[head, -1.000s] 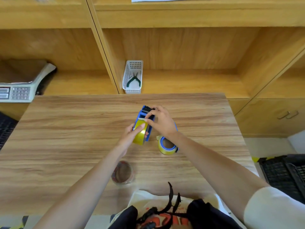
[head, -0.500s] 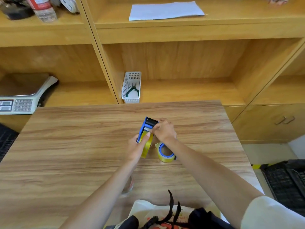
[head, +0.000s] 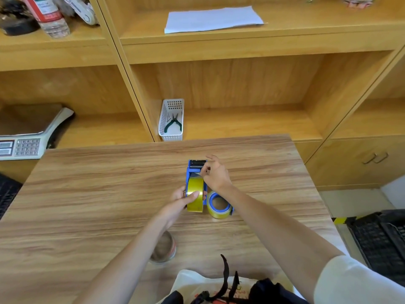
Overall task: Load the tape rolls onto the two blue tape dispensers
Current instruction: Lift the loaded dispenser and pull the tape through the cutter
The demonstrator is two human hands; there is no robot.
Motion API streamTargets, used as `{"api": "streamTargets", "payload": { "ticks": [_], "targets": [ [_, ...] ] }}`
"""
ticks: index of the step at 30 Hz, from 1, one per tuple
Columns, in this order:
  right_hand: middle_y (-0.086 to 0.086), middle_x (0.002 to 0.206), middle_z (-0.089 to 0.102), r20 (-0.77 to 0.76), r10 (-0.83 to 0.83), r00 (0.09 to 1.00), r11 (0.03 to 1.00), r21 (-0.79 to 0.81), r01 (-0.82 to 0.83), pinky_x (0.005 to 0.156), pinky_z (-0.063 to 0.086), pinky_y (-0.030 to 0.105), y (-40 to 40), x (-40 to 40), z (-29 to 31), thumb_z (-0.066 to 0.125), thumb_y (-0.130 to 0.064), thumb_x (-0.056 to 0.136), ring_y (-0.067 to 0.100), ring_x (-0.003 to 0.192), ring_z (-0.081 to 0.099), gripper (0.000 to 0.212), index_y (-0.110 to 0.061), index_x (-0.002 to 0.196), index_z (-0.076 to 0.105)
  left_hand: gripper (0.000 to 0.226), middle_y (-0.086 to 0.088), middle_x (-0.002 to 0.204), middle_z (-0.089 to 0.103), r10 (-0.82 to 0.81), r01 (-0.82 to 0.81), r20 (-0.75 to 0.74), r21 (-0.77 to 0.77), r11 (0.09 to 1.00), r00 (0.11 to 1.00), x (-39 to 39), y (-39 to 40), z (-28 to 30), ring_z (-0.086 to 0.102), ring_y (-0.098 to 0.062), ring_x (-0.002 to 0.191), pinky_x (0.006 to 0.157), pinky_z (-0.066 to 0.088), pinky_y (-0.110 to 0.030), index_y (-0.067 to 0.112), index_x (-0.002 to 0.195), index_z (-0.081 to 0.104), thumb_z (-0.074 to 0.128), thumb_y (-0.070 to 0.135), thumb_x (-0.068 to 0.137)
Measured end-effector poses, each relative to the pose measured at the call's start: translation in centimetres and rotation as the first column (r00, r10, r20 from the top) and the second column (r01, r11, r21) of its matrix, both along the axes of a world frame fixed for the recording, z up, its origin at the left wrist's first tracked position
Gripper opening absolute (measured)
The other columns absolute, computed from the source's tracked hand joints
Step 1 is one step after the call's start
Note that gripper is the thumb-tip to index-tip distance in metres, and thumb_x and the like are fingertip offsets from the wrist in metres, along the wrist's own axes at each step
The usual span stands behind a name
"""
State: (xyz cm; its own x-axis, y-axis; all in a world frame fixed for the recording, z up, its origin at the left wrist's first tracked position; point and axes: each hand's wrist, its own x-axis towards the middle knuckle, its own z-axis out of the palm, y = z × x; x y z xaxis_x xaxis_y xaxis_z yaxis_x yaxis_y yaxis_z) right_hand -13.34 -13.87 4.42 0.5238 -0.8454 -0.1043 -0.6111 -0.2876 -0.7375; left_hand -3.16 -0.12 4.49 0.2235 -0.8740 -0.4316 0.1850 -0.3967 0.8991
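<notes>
A person at a wooden bench works on loading a blue tape dispenser, which stands near the middle of the bench with a yellow tape roll already seated in its frame. The left hand is closed around the near side of that roll, thumb pressed across its face, apparently to steady the dispenser and stop the roll turning. The right hand is pinched closed at the far end, beside the black roller, seemingly drawing the tape's free end toward the cutter; the strip itself is too thin to make out. Just to the right, touching or nearly touching the first, the second dispenser's loaded roll lies on its side, largely hidden under the right forearm. A clear tape roll sits nearer the person, under the left forearm.
</notes>
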Motion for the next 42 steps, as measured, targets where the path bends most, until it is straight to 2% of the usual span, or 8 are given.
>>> {"api": "streamTargets", "payload": {
  "ticks": [4, 9, 13, 19, 22, 26, 34, 42],
  "targets": [
    [0.002, 0.150, 0.040, -0.017, 0.057, 0.998, 0.996, -0.074, -0.058, 0.094, 0.049, 0.036, -0.4, -0.1, -0.3, 0.055, -0.009, 0.089, 0.018, 0.124, 0.055, 0.016, -0.005, 0.085, 0.070, 0.070, 0.009, 0.132, 0.058, 0.115, -0.109, -0.034, 0.153, 0.982, 0.993, -0.3, -1.0, 0.5, 0.052, -0.016, 0.125, 0.112, 0.034, -0.042, 0.028, 0.124, 0.060, 0.065, 0.074, 0.071],
    [0.005, 0.144, 0.044, -0.022, 0.050, 0.999, 0.998, -0.040, -0.051, 0.090, 0.048, 0.035, -0.7, 0.1, -0.3, 0.054, -0.005, 0.088, 0.018, 0.123, 0.054, 0.013, -0.001, 0.087, 0.067, 0.037, 0.004, 0.064, 0.050, 0.284, -0.293, 0.095, 0.105, 0.950, 0.954, -1.8, -1.6, 0.5, 0.047, -0.010, 0.061, 0.058, 0.036, -0.022, 0.020, 0.063, 0.048, 0.066, 0.040, 0.088],
    [0.005, 0.134, 0.047, -0.032, -0.005, 0.999, 1.000, -0.021, 0.004, 0.089, 0.050, 0.040, -1.1, -0.3, -0.5, 0.051, -0.005, 0.088, 0.027, 0.103, 0.063, 0.013, -0.004, 0.088, 0.064, 0.030, 0.002, 0.080, 0.073, 0.097, -0.100, 0.113, 0.023, 0.995, 0.989, -1.0, -0.5, 0.2, 0.065, -0.015, 0.077, 0.072, 0.047, -0.027, 0.009, 0.097, 0.068, 0.061, 0.038, 0.092],
    [0.006, 0.120, 0.052, -0.085, -0.084, 0.993, 0.996, -0.020, 0.082, 0.079, 0.050, 0.036, -2.4, -1.0, 0.4, 0.048, -0.004, 0.090, 0.032, 0.096, 0.062, 0.014, -0.013, 0.081, 0.054, 0.044, -0.009, 0.116, 0.072, -0.150, 0.150, -0.075, -0.010, 0.989, 0.986, -0.5, 1.0, -0.9, 0.067, -0.024, 0.106, 0.089, 0.052, -0.037, 0.012, 0.124, 0.059, 0.068, 0.023, 0.082],
    [0.006, 0.118, 0.052, -0.125, -0.076, 0.989, 0.995, -0.067, 0.068, 0.079, 0.053, 0.045, -2.1, -0.8, 0.4, 0.044, -0.011, 0.093, 0.036, 0.089, 0.063, 0.012, -0.012, 0.092, 0.056, 0.021, -0.001, 0.098, 0.077, 0.029, -0.025, -0.060, 0.070, 0.997, 0.998, -1.3, 0.4, 0.4, 0.068, -0.018, 0.093, 0.088, 0.050, -0.034, 0.021, 0.098, 0.068, 0.073, 0.035, 0.082],
    [0.005, 0.118, 0.050, -0.205, -0.092, 0.974, 0.985, -0.162, 0.059, 0.074, 0.050, 0.044, -1.5, -0.5, 0.7, 0.040, -0.017, 0.097, 0.038, 0.087, 0.063, 0.017, -0.010, 0.100, 0.055, 0.040, 0.011, 0.043, 0.059, 0.140, -0.145, 0.054, 0.093, 0.985, 0.989, -1.6, -0.6, 1.0, 0.057, -0.006, 0.051, 0.050, 0.044, -0.014, 0.017, 0.062, 0.051, 0.065, 0.045, 0.087],
    [0.013, 0.141, 0.047, -0.286, -0.161, 0.945, 0.978, -0.172, 0.114, 0.079, 0.047, 0.043, -3.1, -0.7, 2.2, 0.036, -0.017, 0.100, 0.041, 0.101, 0.063, 0.025, -0.005, 0.115, 0.052, 0.044, -0.017, 0.106, 0.074, -0.097, 0.095, -0.085, -0.020, 0.995, 0.992, -0.6, 0.9, 0.7, 0.069, -0.026, 0.095, 0.086, 0.054, -0.043, 0.003, 0.124, 0.058, 0.063, 0.033, 0.091],
    [0.010, 0.089, 0.063, -0.269, -0.180, 0.946, 0.983, -0.085, 0.162, 0.064, 0.046, 0.037, -4.1, -0.5, 2.6, 0.039, -0.012, 0.096, 0.032, 0.080, 0.061, 0.018, -0.009, 0.105, 0.054, 0.043, -0.015, 0.113, 0.071, -0.211, 0.200, -0.134, -0.094, 0.975, 0.968, 0.4, 2.1, 0.9, 0.067, -0.025, 0.103, 0.087, 0.053, -0.038, 0.005, 0.130, 0.052, 0.059, 0.019, 0.089]
  ]
}}
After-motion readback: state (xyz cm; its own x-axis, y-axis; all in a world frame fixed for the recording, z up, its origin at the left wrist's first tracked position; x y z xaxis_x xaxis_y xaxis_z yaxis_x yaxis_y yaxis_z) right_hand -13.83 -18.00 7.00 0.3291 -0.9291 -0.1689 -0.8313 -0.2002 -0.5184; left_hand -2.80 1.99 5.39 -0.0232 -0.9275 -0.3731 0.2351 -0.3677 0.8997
